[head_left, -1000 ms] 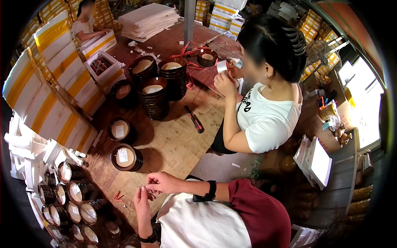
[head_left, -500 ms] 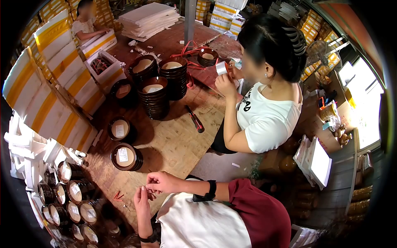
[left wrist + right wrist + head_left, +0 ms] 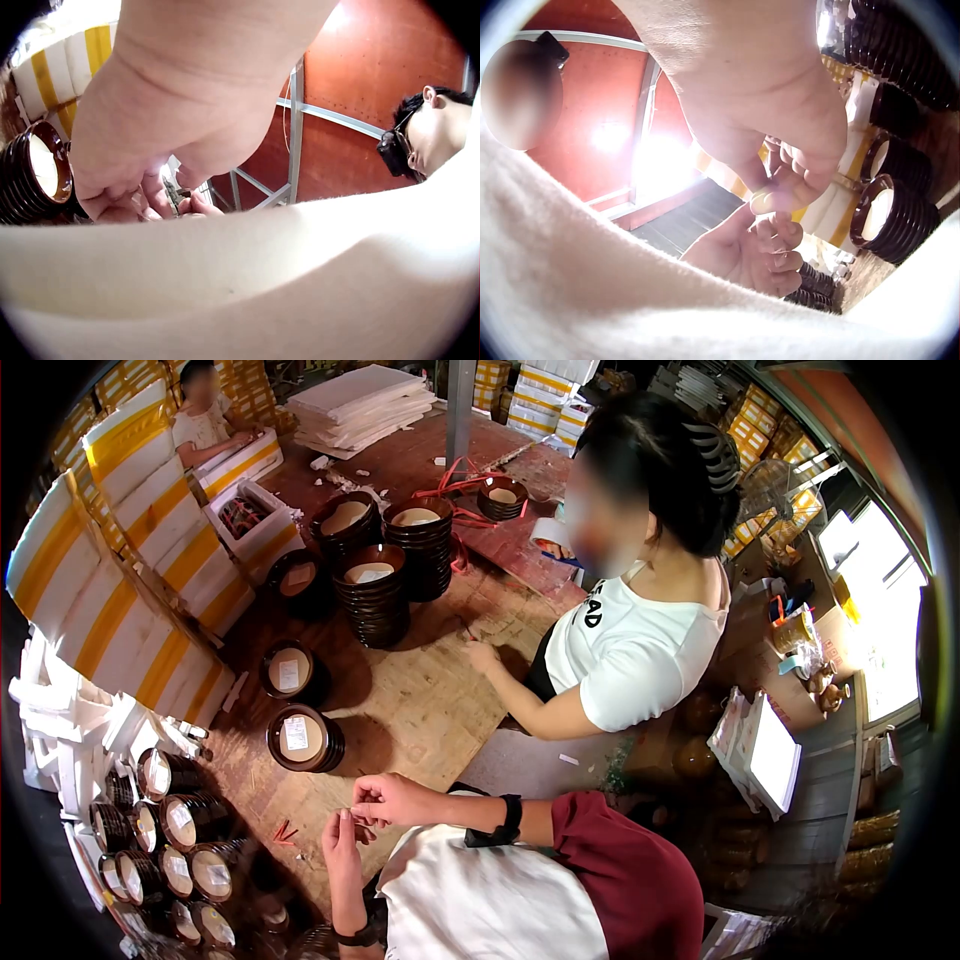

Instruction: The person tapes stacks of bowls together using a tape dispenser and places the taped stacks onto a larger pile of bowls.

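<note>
In front of the lap, my left hand (image 3: 343, 850) and right hand (image 3: 392, 801) meet at the fingertips, the fingers loosely bent. The right wrist view has the right thumb and fingertips (image 3: 769, 201) against the tips of the left hand (image 3: 742, 255). No object shows between them. Nearest on the wooden table (image 3: 430, 710) is a short stack of dark brown glazed bowls (image 3: 335, 745), a white label (image 3: 296, 734) inside the top one. A similar labelled stack (image 3: 290, 672) stands just beyond. Thin red strips (image 3: 287, 832) lie left of my hands.
Taller bowl stacks (image 3: 372, 610) stand mid-table. Many more bowls (image 3: 185, 825) are at lower left, under white foam pieces and taped foam boxes (image 3: 150, 560). Across the table a person in a white shirt (image 3: 645, 640) has a hand (image 3: 483, 655) on it; a white roll (image 3: 550, 535) is beside them.
The person opposite has lowered a hand from the white roll to where the red-and-black cutter lay. The person at the back has shifted slightly. My hands stay nearly still.
</note>
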Available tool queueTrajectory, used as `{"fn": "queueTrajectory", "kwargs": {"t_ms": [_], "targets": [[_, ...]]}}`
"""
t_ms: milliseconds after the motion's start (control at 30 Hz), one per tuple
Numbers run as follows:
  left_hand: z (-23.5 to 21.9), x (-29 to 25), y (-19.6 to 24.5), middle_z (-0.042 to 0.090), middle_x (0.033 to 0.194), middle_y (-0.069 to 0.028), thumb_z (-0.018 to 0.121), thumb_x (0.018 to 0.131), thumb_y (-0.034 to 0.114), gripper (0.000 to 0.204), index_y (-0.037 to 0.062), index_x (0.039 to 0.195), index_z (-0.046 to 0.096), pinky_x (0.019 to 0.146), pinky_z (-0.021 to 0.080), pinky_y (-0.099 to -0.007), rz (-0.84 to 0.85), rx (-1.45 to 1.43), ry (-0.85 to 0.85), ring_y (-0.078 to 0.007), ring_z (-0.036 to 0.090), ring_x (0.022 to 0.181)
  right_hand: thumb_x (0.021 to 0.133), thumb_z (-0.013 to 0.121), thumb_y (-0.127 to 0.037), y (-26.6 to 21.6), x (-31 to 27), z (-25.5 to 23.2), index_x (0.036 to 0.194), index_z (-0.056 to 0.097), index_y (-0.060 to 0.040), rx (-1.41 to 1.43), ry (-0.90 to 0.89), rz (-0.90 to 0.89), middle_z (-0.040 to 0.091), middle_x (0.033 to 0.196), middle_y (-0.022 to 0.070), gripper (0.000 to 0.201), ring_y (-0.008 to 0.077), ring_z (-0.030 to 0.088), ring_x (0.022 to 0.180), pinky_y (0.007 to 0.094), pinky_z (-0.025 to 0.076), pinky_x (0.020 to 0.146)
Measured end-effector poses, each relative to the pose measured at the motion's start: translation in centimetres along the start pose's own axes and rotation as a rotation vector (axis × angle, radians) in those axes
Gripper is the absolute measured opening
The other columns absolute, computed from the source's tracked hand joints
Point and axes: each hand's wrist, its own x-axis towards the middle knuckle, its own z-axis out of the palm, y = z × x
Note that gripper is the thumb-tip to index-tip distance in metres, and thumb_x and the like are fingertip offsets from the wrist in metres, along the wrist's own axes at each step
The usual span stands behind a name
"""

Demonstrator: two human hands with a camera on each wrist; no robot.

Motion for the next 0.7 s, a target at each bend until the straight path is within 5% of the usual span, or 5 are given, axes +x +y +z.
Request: {"fn": "queueTrajectory", "kwargs": {"t_ms": [700], "targets": [[0.00,0.03,-0.27,0.063,0.079,-0.0033,0.049,0.107,0.029,0.031,0.0042,0.092,0.059,0.058,0.044,-0.0243,-0.016,-0.006,0.003,-0.0100,0.057,0.063,0.099,0.063,-0.017,0.04,0.10,-0.11,0.096,0.058,-0.0002,0.012,0.011,0.000,0.064,0.079,0.0039,0.017,0.0098,0.059,0.069,0.0261,0.050,0.063]]}}
